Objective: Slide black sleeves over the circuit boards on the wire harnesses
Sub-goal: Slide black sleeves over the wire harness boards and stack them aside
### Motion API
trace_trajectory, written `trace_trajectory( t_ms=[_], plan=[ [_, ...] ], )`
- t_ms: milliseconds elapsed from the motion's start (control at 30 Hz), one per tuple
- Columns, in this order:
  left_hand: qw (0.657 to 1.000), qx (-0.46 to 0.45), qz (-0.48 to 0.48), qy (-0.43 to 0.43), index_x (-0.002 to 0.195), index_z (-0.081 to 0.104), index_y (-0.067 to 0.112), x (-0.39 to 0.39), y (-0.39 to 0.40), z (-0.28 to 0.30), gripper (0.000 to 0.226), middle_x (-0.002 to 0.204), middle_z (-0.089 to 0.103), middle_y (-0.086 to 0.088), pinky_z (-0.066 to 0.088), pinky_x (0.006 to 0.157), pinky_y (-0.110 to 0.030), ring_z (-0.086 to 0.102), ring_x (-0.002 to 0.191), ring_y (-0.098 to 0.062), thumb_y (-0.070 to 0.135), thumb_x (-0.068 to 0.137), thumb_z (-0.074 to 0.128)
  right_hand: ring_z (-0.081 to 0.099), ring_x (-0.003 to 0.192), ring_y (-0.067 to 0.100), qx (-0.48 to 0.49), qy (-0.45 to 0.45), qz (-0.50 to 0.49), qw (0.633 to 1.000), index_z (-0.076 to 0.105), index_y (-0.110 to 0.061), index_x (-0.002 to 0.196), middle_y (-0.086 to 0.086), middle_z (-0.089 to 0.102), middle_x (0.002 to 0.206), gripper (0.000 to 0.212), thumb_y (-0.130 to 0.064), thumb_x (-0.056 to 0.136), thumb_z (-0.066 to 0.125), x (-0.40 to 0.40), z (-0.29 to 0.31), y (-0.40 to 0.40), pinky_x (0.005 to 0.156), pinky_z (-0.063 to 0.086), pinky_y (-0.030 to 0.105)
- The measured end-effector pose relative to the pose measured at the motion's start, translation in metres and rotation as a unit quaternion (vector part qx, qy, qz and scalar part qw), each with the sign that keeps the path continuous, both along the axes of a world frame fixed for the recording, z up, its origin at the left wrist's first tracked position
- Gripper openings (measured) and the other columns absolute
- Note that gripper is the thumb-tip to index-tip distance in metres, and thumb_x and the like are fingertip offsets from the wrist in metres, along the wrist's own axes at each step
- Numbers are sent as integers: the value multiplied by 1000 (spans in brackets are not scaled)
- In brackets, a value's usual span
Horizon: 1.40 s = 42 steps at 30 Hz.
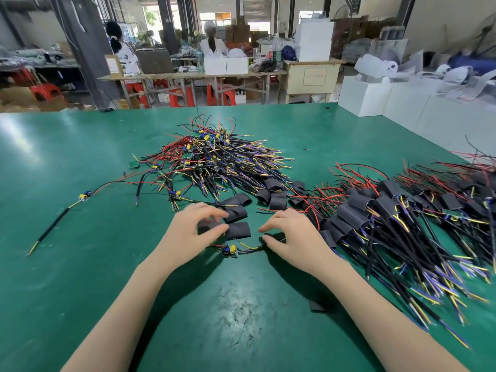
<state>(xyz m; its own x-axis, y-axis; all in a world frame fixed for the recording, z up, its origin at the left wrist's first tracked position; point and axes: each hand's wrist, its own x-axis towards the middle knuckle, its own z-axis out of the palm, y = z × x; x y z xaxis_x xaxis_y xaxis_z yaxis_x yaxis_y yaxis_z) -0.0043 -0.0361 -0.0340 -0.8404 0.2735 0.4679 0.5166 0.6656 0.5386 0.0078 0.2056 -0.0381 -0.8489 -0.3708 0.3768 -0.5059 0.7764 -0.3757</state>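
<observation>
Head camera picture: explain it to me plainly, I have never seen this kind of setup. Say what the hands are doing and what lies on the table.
There is no machine: a camera on a person's head looks down at their two bare hands over a green work table. The left hand pinches a blurred flat black sleeve. The right hand reaches with curled fingers for the wire of a harness with a small bare circuit board; whether it grips yet is unclear. Behind lies a heap of unsleeved red, black and yellow wire harnesses, loose black sleeves beside it, and at right a pile of sleeved harnesses.
</observation>
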Motion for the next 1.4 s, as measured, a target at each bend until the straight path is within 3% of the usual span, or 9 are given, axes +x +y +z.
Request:
trace_trajectory(
  t_ms=[167,267,367,600,867,1000,1133,1233,1400],
  plan=[
    [990,-77,-108,-43,108,73,24,12,18,-1,38,95,65,12,40,83,-17,53,92,-4,36,74,83,53,106,20,-13,-5,-17,1000,72,-17,106,-2,66,106,20,-21,88,63,-4,-2,-1,94,40,38],
    [987,-84,-128,-38,95,76,20,13,25,-3,16,92,66,9,44,84,-24,55,91,-8,21,79,79,54,107,20,-22,-3,-1,1000,72,-15,107,0,66,108,20,-20,89,64,-9,-2,-4,95,40,35],
    [987,-92,-126,-43,80,70,18,13,21,-1,9,78,62,6,45,72,-28,52,77,-5,9,78,71,53,108,22,-5,-15,26,1000,70,-13,111,4,66,111,24,-21,89,66,-15,-2,-12,95,40,33],
    [984,-75,-151,-63,80,69,16,15,18,1,13,76,60,7,42,68,-21,52,73,-3,21,77,81,50,117,21,100,-44,63,992,60,-20,129,1,59,123,47,-39,86,67,-32,4,-36,94,40,40],
    [990,-52,-109,-76,83,65,13,8,3,2,6,79,62,11,42,72,-17,54,73,1,11,87,70,57,94,27,231,16,42,972,68,-15,95,6,59,98,35,-47,85,60,-41,19,-32,74,44,35],
    [991,6,-69,-113,80,63,19,4,-4,3,13,72,63,16,40,65,-13,55,68,0,11,89,67,60,83,23,64,66,-44,995,71,-20,86,0,61,86,26,-44,79,66,-39,31,-5,69,47,33],
    [989,96,-25,-113,76,67,19,1,-11,10,13,70,67,9,41,62,-13,56,63,0,12,85,72,63,71,18,-99,107,-92,985,75,-17,86,-2,67,80,17,-29,73,78,-30,33,27,70,52,35],
    [979,178,-6,-102,78,67,16,-1,-17,17,11,69,66,2,44,65,-18,56,64,-7,10,87,70,64,72,17,-126,146,-87,977,74,-16,85,-2,68,80,15,-19,72,81,-19,28,38,68,52,34],
    [952,289,-15,-103,83,64,2,1,-21,23,6,60,58,7,42,61,-9,52,58,-5,1,89,63,65,74,21,-95,152,-73,981,74,-20,89,-4,68,82,16,-17,73,79,-17,30,40,68,53,38]
  ],
)
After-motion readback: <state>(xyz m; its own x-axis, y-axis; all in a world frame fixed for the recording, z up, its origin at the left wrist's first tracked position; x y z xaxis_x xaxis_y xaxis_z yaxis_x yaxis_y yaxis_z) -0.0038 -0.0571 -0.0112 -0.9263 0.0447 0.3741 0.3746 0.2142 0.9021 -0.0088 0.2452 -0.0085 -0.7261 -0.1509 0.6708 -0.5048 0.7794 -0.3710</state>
